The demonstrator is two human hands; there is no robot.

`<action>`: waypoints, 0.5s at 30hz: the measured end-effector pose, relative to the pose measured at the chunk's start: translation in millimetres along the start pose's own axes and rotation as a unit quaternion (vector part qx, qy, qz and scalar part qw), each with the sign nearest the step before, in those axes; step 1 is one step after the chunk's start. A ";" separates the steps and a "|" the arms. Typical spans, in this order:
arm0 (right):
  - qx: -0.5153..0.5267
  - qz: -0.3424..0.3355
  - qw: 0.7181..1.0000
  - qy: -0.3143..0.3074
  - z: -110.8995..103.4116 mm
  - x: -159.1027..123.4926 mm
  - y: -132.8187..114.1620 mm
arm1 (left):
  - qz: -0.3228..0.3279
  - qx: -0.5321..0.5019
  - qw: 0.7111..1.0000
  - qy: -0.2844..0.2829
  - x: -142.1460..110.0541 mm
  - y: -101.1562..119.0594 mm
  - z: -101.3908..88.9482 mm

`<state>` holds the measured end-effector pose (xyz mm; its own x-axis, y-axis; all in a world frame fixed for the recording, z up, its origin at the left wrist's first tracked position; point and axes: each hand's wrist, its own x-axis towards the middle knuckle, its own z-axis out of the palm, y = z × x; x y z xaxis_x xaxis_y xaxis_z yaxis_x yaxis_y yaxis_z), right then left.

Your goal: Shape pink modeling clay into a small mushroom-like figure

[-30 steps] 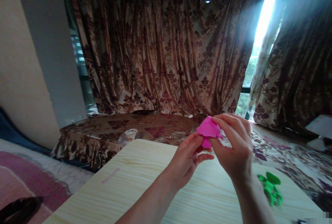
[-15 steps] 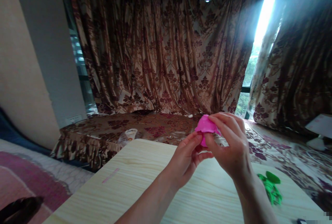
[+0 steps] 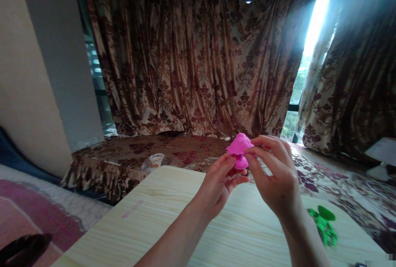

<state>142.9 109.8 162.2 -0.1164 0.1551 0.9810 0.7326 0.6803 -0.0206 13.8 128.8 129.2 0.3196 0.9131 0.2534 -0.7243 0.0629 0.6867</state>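
Observation:
Both of my hands hold one lump of bright pink modelling clay (image 3: 238, 148) in the air above the far part of a light wooden table (image 3: 161, 221). My left hand (image 3: 219, 184) pinches its lower stub between thumb and forefinger. My right hand (image 3: 275, 176) has its fingertips closed on the upper, cap-like part from the right. The clay looks like a small mushroom shape.
Green clay pieces (image 3: 324, 225) lie on the table at the right, near my right forearm. A thin pink strip (image 3: 132, 209) lies on the table's left part. Beyond the table stands a low bench under patterned cloth (image 3: 130, 151), with a clear plastic bag (image 3: 154, 161) on it and patterned curtains behind.
The pink clay has gone from a flat, wide flap to a narrower capped shape and shifted slightly left. My fingers have regripped it; my arms stay in nearly the same place.

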 end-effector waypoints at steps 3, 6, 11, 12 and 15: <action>0.013 0.007 1.000 0.009 0.1 -0.5 -0.4 | -0.004 0.002 1.000 0.005 -0.2 0.5 0.8; 0.018 0.006 1.000 0.009 1.2 -0.3 -2.1 | -0.002 -0.007 1.000 0.006 -0.4 0.3 1.3; 0.001 0.002 1.000 -0.006 4.1 0.5 -3.8 | -0.001 -0.004 1.000 -0.007 -0.2 -0.1 1.2; 0.004 0.002 1.000 -0.006 3.9 0.7 -4.1 | -0.002 -0.006 1.000 -0.006 0.0 0.0 0.7; 0.016 0.003 1.000 0.001 1.5 1.1 -4.4 | -0.013 -0.024 1.000 0.007 1.2 1.2 -1.7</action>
<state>138.5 108.1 163.1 -0.1111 0.1574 0.9813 0.7116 0.7019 -0.0320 12.2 130.7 129.2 0.3295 0.9165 0.2267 -0.7450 0.1049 0.6587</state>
